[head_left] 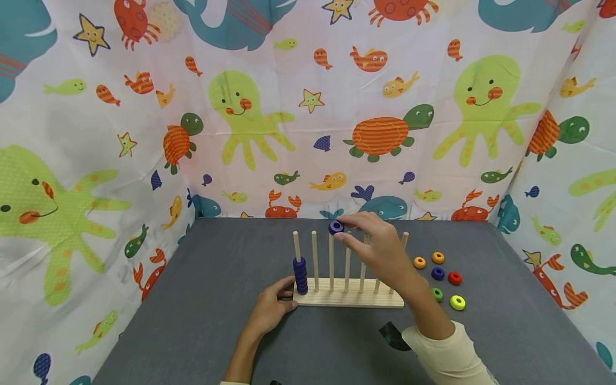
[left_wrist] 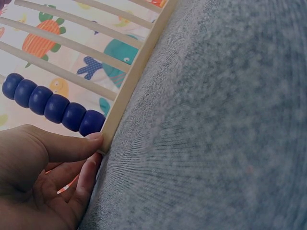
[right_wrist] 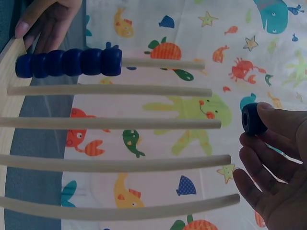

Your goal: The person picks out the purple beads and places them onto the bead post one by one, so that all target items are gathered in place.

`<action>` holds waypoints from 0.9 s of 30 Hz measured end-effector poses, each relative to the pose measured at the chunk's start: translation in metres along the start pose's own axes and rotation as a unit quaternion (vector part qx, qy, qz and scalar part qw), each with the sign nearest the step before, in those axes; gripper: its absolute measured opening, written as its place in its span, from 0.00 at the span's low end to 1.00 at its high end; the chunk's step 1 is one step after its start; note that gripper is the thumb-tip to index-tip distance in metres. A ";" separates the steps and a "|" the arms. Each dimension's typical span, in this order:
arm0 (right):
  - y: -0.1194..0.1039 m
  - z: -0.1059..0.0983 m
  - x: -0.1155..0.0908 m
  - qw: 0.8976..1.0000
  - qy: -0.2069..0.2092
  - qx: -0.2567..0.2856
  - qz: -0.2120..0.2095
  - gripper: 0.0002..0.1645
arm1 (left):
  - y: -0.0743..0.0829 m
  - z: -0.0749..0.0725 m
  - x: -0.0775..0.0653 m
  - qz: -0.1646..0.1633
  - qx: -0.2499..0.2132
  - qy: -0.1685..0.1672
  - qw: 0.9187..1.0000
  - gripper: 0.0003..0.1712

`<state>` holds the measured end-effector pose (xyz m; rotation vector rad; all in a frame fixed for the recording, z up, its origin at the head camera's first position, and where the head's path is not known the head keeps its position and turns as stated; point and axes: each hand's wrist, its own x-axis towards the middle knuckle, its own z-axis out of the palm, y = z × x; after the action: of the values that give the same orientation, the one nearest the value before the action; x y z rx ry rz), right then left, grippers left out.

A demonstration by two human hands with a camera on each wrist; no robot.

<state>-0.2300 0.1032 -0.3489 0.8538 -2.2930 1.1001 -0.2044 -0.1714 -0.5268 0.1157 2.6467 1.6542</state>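
Observation:
A wooden peg rack (head_left: 348,299) with a row of upright pegs stands on the table. Its leftmost peg carries a stack of several dark blue beads (head_left: 300,275), reaching partway up in the right wrist view. My left hand (head_left: 270,309) grips the left end of the rack's base, with the thumb (left_wrist: 76,147) on the edge near the bottom bead. Above the pegs, my right hand (head_left: 380,248) pinches one blue bead (right_wrist: 253,120) between thumb and fingers. The bead's hole shows, and it is apart from the peg tips in the right wrist view.
Loose beads lie on the grey table (head_left: 231,256) right of the rack: two orange, one blue (head_left: 438,274), one red (head_left: 454,278), one green (head_left: 437,294) and one yellow (head_left: 457,303). A curtain (head_left: 308,128) printed with sea animals hangs behind and along both sides.

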 end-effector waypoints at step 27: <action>-0.021 0.042 0.024 0.998 -0.064 0.022 -0.009 0.22 | -0.002 0.001 0.001 0.004 0.002 -0.002 1.000 0.36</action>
<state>-0.2374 0.0512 -0.3474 0.9864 -2.3672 1.1214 -0.2059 -0.1714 -0.5288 0.1287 2.6490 1.6499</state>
